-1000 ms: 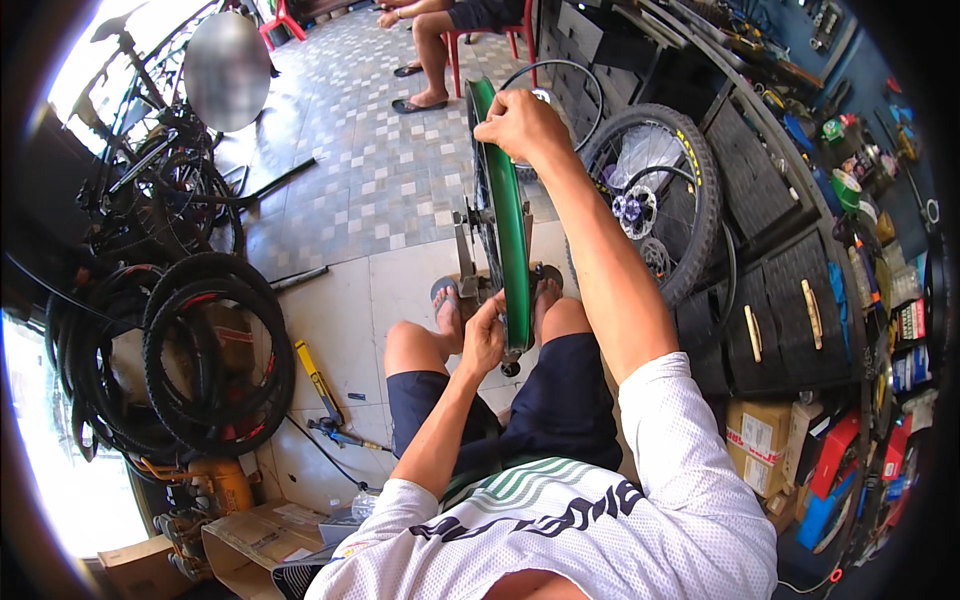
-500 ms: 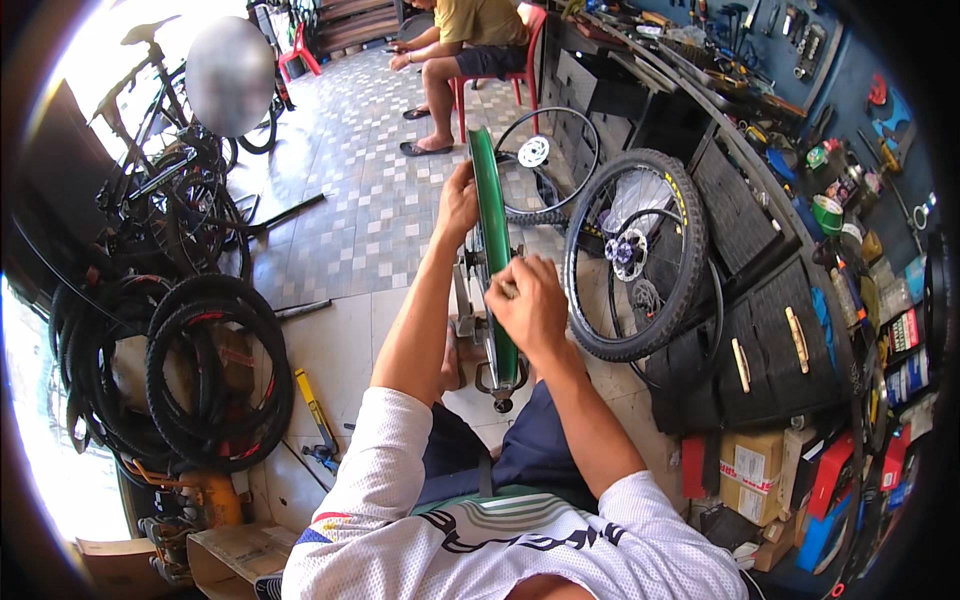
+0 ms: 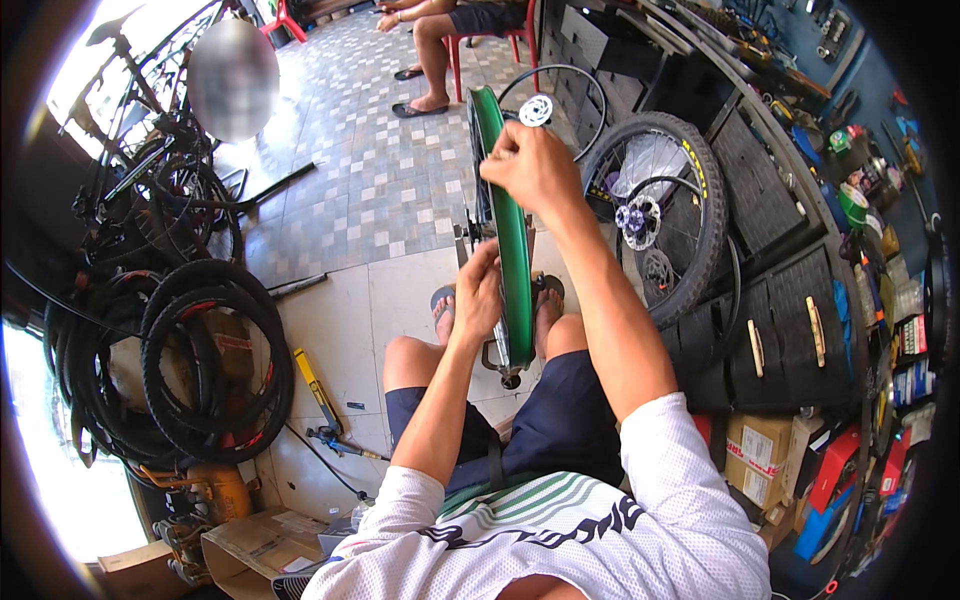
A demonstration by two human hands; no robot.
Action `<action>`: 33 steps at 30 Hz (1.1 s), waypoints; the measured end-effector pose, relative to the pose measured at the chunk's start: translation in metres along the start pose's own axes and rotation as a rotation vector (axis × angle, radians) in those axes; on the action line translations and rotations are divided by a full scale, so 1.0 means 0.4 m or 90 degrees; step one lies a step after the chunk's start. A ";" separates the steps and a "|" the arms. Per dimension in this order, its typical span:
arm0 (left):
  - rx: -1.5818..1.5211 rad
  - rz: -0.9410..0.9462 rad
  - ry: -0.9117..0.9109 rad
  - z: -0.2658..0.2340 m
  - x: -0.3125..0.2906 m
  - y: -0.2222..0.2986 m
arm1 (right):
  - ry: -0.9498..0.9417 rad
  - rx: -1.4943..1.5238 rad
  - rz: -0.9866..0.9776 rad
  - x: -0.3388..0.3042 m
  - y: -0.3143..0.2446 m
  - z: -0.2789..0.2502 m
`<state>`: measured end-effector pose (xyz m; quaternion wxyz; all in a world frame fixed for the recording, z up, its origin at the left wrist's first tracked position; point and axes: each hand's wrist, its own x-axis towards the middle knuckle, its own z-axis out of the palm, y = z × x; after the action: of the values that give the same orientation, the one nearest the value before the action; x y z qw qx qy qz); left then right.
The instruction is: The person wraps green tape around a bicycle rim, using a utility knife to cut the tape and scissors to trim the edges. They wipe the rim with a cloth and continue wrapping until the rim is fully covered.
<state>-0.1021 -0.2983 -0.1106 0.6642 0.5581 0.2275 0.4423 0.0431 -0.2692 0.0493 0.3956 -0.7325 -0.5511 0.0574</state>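
Observation:
A bicycle wheel rim (image 3: 514,268) with a bright green inner channel stands upright between my knees. A metal stand (image 3: 461,232) shows around its hub and under its lower end. Against the rim's left side, low down, my left hand (image 3: 481,295) is closed, its fingers bent at the edge and spokes. My right hand (image 3: 537,172) is pinched at the upper part of the rim, thumb and fingers together over the edge. Whatever lies between those fingertips is too small or hidden to tell.
At right, a wheel with a knobby tyre (image 3: 700,230) leans against black drawers (image 3: 790,340). Several tyres (image 3: 215,360) are piled at left, near a yellow tool (image 3: 316,385) on the floor. Beyond, a seated person (image 3: 430,55) and parked bicycles (image 3: 170,150).
My right hand has moved up and away, from the rim's lower part to its upper part. My left hand has slid down the left side. The view has tilted downward.

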 end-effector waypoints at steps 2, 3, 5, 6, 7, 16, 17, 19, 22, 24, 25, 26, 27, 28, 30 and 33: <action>-0.045 0.002 0.004 0.005 -0.051 -0.029 | -0.023 -0.009 0.018 0.052 0.002 0.001; -0.066 0.003 0.009 0.005 -0.074 -0.042 | -0.047 -0.008 0.031 0.070 -0.003 0.002; -0.038 0.012 0.002 -0.001 -0.110 -0.056 | -0.063 -0.014 0.044 0.106 -0.002 0.006; -0.035 0.002 -0.008 -0.011 -0.130 -0.081 | -0.071 -0.017 0.051 0.119 0.000 0.006; -0.030 -0.006 -0.016 -0.024 -0.145 -0.103 | -0.072 -0.022 0.048 0.131 -0.001 0.009; 0.177 -0.003 -0.030 -0.114 -0.222 -0.284 | -0.089 -0.019 0.020 0.108 -0.020 0.000; 0.144 -0.049 -0.048 -0.112 -0.204 -0.240 | -0.071 -0.034 0.035 0.084 -0.011 -0.005; 0.245 -0.029 0.054 -0.099 -0.145 -0.157 | -0.059 -0.043 0.063 0.023 -0.015 -0.022; 0.287 0.112 0.190 -0.108 0.040 -0.080 | 0.006 -0.002 -0.022 -0.062 0.005 -0.010; 0.293 0.244 0.192 -0.068 0.189 0.001 | 0.093 -0.026 -0.093 -0.137 0.023 0.007; 0.259 0.310 0.204 -0.061 0.256 0.032 | 0.122 -0.018 -0.118 -0.179 0.008 0.018; 0.234 0.310 0.185 -0.066 0.325 0.065 | 0.128 -0.007 -0.136 -0.215 -0.008 0.028; 0.206 0.310 0.162 -0.069 0.371 0.089 | 0.137 0.002 -0.151 -0.248 -0.013 0.037; 0.162 0.228 0.122 -0.049 0.389 0.102 | 0.153 0.001 -0.148 -0.279 0.002 0.039; 0.079 0.064 0.036 -0.003 0.411 0.136 | 0.166 -0.027 -0.136 -0.328 0.031 0.038; 0.008 0.024 0.013 -0.006 0.376 0.108 | 0.169 -0.027 -0.140 -0.341 0.028 0.044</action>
<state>-0.0424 -0.1713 -0.0417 0.6501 0.5616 0.2267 0.4589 -0.0103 -0.3771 -0.0179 0.4532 -0.6770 -0.5720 -0.0953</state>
